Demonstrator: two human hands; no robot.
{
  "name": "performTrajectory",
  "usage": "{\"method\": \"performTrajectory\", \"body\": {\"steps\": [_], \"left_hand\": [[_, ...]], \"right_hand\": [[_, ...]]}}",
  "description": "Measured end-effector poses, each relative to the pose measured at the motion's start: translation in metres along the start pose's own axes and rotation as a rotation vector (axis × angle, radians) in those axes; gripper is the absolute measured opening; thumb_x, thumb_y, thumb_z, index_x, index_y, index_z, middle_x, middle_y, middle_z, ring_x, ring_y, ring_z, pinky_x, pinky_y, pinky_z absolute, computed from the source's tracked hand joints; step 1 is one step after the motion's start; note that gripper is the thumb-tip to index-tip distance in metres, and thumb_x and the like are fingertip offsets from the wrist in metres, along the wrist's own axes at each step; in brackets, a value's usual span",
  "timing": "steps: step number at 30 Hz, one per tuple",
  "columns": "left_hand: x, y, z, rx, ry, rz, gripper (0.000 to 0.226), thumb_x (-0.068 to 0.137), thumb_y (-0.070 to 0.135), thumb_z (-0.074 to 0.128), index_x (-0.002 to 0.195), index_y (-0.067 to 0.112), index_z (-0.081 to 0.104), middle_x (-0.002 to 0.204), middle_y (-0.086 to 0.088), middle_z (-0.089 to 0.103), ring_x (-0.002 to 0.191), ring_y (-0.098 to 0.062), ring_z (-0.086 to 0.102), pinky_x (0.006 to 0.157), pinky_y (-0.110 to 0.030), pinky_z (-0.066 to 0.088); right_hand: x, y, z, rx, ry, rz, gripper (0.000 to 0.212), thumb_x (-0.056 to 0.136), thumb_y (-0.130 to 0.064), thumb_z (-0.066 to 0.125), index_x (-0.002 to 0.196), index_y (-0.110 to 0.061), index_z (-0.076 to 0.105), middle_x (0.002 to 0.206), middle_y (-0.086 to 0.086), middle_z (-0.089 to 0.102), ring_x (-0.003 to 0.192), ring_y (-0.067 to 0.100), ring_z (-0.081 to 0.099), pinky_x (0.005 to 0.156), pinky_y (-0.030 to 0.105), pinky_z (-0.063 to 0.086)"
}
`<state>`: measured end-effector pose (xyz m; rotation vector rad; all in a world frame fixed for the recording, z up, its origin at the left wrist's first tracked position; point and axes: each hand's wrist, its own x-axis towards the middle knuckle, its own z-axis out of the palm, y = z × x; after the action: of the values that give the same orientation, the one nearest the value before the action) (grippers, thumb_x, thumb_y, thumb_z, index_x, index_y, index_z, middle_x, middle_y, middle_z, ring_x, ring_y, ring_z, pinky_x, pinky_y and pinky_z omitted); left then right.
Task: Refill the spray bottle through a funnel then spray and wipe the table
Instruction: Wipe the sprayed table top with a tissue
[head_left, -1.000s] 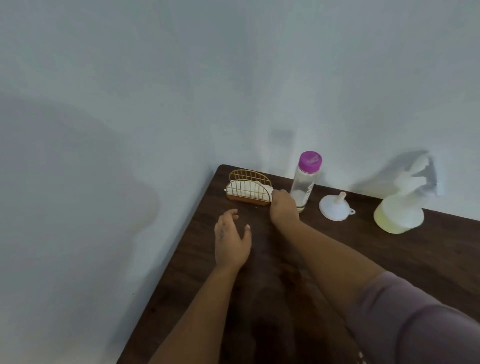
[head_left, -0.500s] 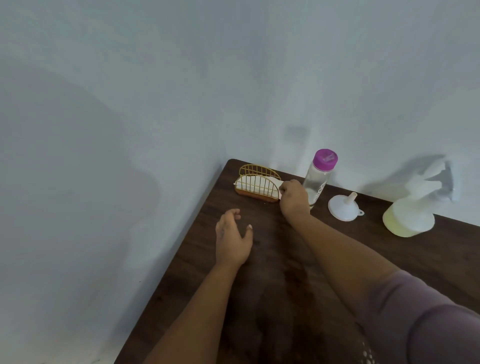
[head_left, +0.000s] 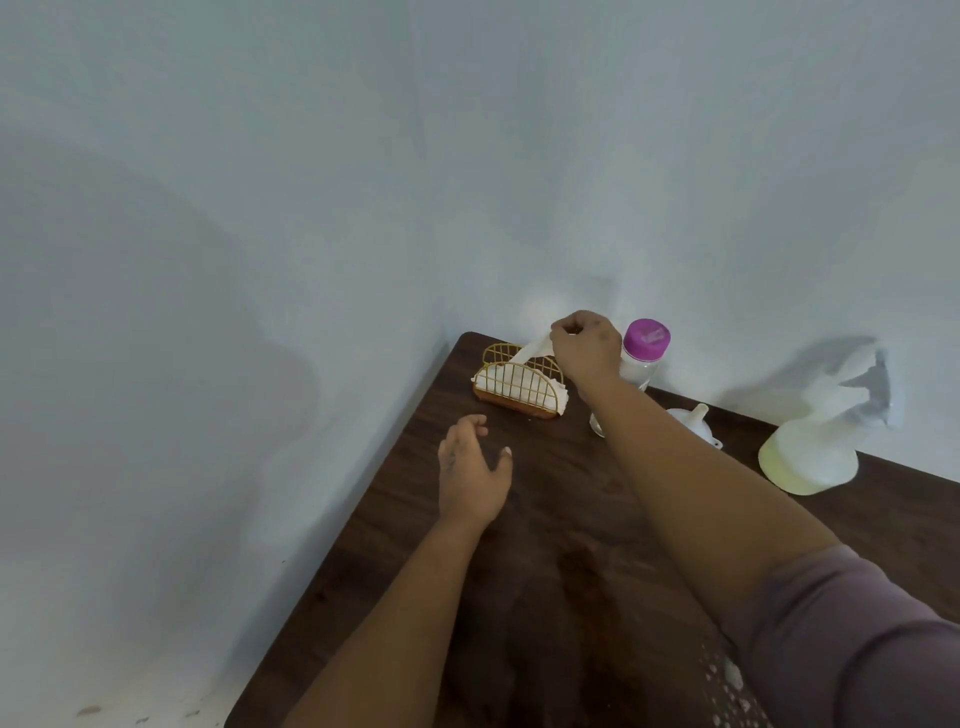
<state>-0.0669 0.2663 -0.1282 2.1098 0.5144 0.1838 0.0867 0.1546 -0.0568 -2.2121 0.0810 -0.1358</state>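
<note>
Your right hand (head_left: 586, 347) pinches a napkin (head_left: 535, 347) raised above the gold wire holder (head_left: 518, 382), upper centre. Left hand (head_left: 471, 474) hovers, fingers loosely spread, over the table (head_left: 571, 519). Spray bottle (head_left: 815, 447) stands far right, funnel (head_left: 693, 420) beside it.

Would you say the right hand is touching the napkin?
Touching: the head view shows the right hand pinching the napkin above the holder.

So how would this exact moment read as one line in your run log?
step: taking napkin | right hand: pinches napkin, lifting from gold holder | left hand: open, over table | spray bottle: untouched
</note>
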Motion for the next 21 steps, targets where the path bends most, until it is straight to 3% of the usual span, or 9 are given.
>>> {"method": "performTrajectory", "body": {"steps": [2, 6, 9, 12, 15, 17, 19, 21], "left_hand": [[-0.001, 0.001, 0.001, -0.022, 0.004, -0.033, 0.048, 0.087, 0.022, 0.068, 0.131, 0.021, 0.047, 0.117, 0.012, 0.049, 0.118, -0.012, 0.047, 0.098, -0.034, 0.049], [-0.004, 0.017, 0.002, -0.205, 0.012, -0.181, 0.036, 0.092, 0.015, 0.062, 0.126, 0.021, 0.051, 0.115, 0.007, 0.055, 0.111, -0.013, 0.054, 0.094, -0.031, 0.049], [-0.008, 0.042, 0.000, -0.576, -0.018, -0.497, 0.026, 0.096, 0.015, 0.055, 0.122, 0.020, 0.055, 0.112, 0.002, 0.058, 0.105, -0.013, 0.056, 0.093, -0.030, 0.049], [-0.012, 0.065, 0.000, -0.961, -0.105, -0.663, 0.023, 0.097, 0.025, 0.056, 0.116, 0.013, 0.060, 0.112, -0.007, 0.065, 0.106, -0.020, 0.062, 0.093, -0.033, 0.052], [-0.030, 0.084, 0.010, -1.222, -0.226, -0.701, 0.041, 0.095, 0.040, 0.057, 0.112, 0.003, 0.060, 0.105, -0.015, 0.068, 0.098, -0.024, 0.067, 0.084, -0.032, 0.056], [-0.049, 0.096, 0.022, -1.305, -0.241, -0.679, 0.040, 0.096, 0.033, 0.058, 0.115, -0.002, 0.059, 0.097, -0.016, 0.070, 0.089, -0.021, 0.069, 0.070, -0.025, 0.059], [-0.071, 0.107, 0.035, -1.285, -0.223, -0.654, 0.032, 0.096, 0.018, 0.059, 0.118, -0.005, 0.059, 0.090, -0.013, 0.070, 0.079, -0.016, 0.068, 0.056, -0.017, 0.056], [-0.094, 0.112, 0.047, -1.171, -0.199, -0.623, 0.024, 0.094, 0.012, 0.062, 0.112, -0.004, 0.063, 0.089, -0.012, 0.070, 0.073, -0.013, 0.068, 0.053, -0.015, 0.054]], "right_hand": [[0.001, -0.003, -0.004, -0.028, -0.040, -0.060, 0.017, 0.093, -0.011, 0.049, 0.104, -0.007, 0.061, 0.098, 0.000, 0.060, 0.069, 0.008, 0.053, 0.054, 0.010, 0.036], [-0.002, -0.004, -0.014, -0.021, -0.013, -0.263, 0.012, 0.095, -0.010, 0.050, 0.103, -0.011, 0.059, 0.100, 0.006, 0.065, 0.090, 0.020, 0.058, 0.061, 0.009, 0.033], [-0.016, -0.008, -0.030, 0.030, 0.012, -0.307, 0.017, 0.097, -0.013, 0.050, 0.107, -0.017, 0.063, 0.096, 0.002, 0.063, 0.094, 0.018, 0.053, 0.064, 0.015, 0.033], [-0.043, -0.008, -0.054, 0.115, 0.002, -0.267, 0.021, 0.098, -0.021, 0.049, 0.111, -0.026, 0.066, 0.098, -0.002, 0.063, 0.094, 0.013, 0.052, 0.072, 0.018, 0.039], [-0.084, 0.002, -0.086, 0.193, -0.005, -0.234, 0.014, 0.093, -0.023, 0.059, 0.100, -0.025, 0.072, 0.091, -0.011, 0.064, 0.086, -0.002, 0.052, 0.070, 0.004, 0.037], [-0.114, 0.020, -0.110, 0.206, -0.036, -0.211, 0.008, 0.088, -0.021, 0.067, 0.091, -0.025, 0.073, 0.084, -0.015, 0.065, 0.078, -0.008, 0.053, 0.066, 0.002, 0.036], [-0.143, 0.048, -0.134, 0.200, -0.081, -0.125, 0.003, 0.083, -0.024, 0.072, 0.086, -0.024, 0.073, 0.079, -0.017, 0.066, 0.075, -0.009, 0.057, 0.066, 0.005, 0.040], [-0.170, 0.079, -0.161, 0.154, -0.114, -0.026, 0.005, 0.080, -0.030, 0.074, 0.084, -0.026, 0.073, 0.080, -0.015, 0.069, 0.078, -0.005, 0.061, 0.069, 0.010, 0.044]]}}
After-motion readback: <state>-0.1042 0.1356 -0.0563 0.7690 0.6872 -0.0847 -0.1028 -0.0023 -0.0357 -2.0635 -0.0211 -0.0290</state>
